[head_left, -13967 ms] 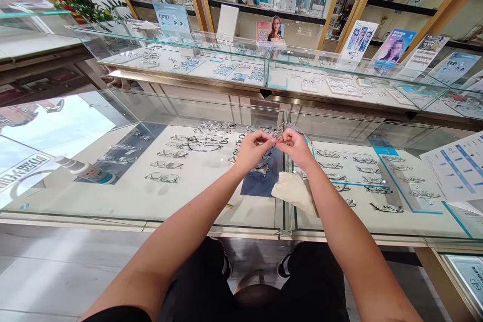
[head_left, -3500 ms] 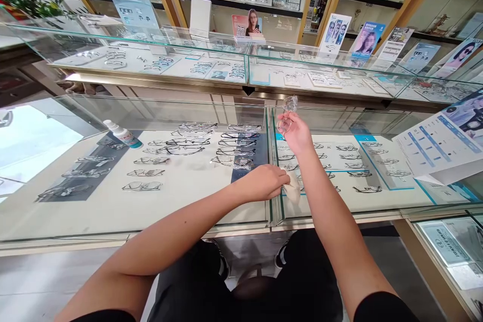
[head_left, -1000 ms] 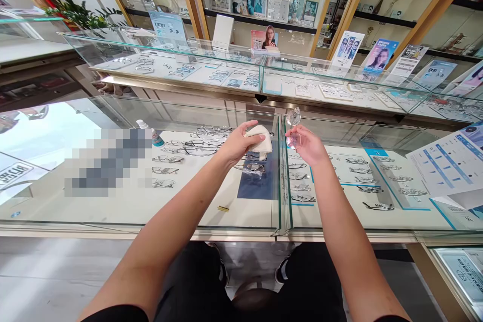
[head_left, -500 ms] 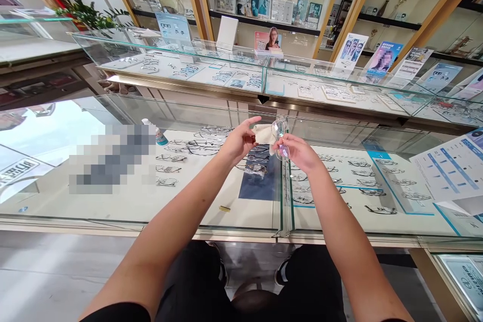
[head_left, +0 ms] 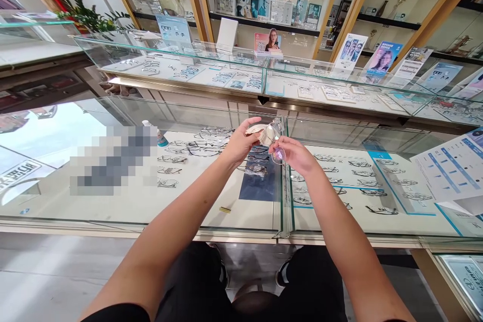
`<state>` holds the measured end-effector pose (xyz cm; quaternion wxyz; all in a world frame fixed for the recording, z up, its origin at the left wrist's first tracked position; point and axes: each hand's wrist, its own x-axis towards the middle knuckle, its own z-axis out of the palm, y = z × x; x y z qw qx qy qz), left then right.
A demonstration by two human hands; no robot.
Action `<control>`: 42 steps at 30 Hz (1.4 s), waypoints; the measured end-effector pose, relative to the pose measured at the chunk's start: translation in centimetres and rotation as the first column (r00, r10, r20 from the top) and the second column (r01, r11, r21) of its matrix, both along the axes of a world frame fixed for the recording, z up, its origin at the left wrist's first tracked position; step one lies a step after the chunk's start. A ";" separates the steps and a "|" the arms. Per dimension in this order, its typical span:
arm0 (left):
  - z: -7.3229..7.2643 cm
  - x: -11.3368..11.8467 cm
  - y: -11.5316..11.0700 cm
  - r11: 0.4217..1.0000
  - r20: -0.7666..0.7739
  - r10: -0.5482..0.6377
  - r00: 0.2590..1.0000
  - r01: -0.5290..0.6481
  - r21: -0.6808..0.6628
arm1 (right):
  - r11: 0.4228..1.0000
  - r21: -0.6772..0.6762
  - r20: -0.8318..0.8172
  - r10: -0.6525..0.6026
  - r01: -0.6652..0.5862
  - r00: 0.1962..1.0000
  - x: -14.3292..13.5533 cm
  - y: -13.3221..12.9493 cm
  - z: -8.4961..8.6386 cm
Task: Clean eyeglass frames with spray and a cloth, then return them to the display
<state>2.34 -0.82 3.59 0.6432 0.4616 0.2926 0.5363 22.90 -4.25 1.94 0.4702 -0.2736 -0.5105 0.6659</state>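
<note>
Above the glass display counter, my right hand (head_left: pixel 296 155) pinches a pair of eyeglasses (head_left: pixel 279 155) near the middle of the frame. The glasses are turned so one round lens stands above the other, and the lower one shows a purple sheen. My left hand (head_left: pixel 241 143) is closed on a cream cleaning cloth (head_left: pixel 267 134), its forefinger stretched out. The cloth lies against the upper lens; its exact contact is partly hidden by my fingers.
Rows of eyeglasses (head_left: pixel 362 173) lie under the glass of the counter (head_left: pixel 151 214). A white spray bottle (head_left: pixel 161 136) stands at the left. A printed card (head_left: pixel 453 166) stands at the right. Behind runs a second display case (head_left: pixel 264 80).
The cloth has come up against the upper lens and is more bunched. The glasses have shifted slightly left and tilted in my right hand.
</note>
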 end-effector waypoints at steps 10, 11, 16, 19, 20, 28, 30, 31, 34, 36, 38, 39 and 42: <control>-0.7 1.5 -1.2 0.971 0.034 0.233 0.972 -0.231 -0.061 | 0.999 -0.019 -0.046 -0.051 0.051 0.998 -2.8 -0.7 -0.8; -0.7 1.6 -1.3 0.969 0.035 0.241 0.970 -0.239 -0.057 | 0.998 -0.021 -0.048 -0.053 0.052 0.997 -3.0 -0.7 -0.8; -0.6 1.7 -1.7 0.977 0.060 0.208 0.976 -0.210 0.029 | 0.997 -0.034 -0.078 -0.071 0.069 0.994 -3.3 -1.0 -0.6; -0.4 1.8 -1.9 0.978 0.058 0.188 0.980 -0.192 0.076 | 0.996 -0.041 -0.110 -0.086 0.082 0.990 -3.3 -1.0 -0.5; -0.3 1.8 -1.9 0.980 0.052 0.178 0.983 -0.182 0.083 | 0.996 -0.039 -0.114 -0.085 0.081 0.990 -3.3 -1.0 -0.4; -0.3 1.6 -1.8 0.990 0.090 0.111 0.990 -0.118 0.075 | 0.996 -0.040 -0.108 -0.077 0.073 0.991 -3.2 -1.1 -0.4; -0.3 1.6 -1.9 0.993 0.095 0.091 0.991 -0.098 0.066 | 0.997 -0.034 -0.124 -0.074 0.071 0.989 -3.1 -1.1 -0.3; -0.3 1.6 -1.9 0.995 0.101 0.081 0.992 -0.087 0.057 | 0.997 -0.034 -0.129 -0.076 0.073 0.989 -3.1 -1.1 -0.3; -0.4 1.8 -2.0 0.997 0.140 0.068 0.988 -0.072 0.027 | 0.997 -0.025 -0.125 -0.078 0.075 0.989 -3.1 -1.0 -0.4; -0.5 2.0 -2.0 0.999 0.159 0.050 0.986 -0.051 0.007 | 0.998 -0.012 -0.113 -0.064 0.063 0.992 -3.0 -1.0 -0.4; -0.6 2.1 -2.1 1.000 0.151 0.018 0.988 -0.016 -0.012 | 0.999 0.001 -0.093 -0.054 0.054 0.994 -3.1 -1.0 -0.4; -0.6 2.2 -2.2 1.000 0.143 0.005 0.990 -0.003 -0.019 | 0.999 0.005 -0.083 -0.051 0.052 0.995 -3.1 -1.0 -0.4; -0.6 2.2 -2.4 1.000 0.138 0.017 0.990 -0.014 -0.021 | 0.998 0.013 -0.074 -0.054 0.055 0.996 -3.1 -1.1 -0.4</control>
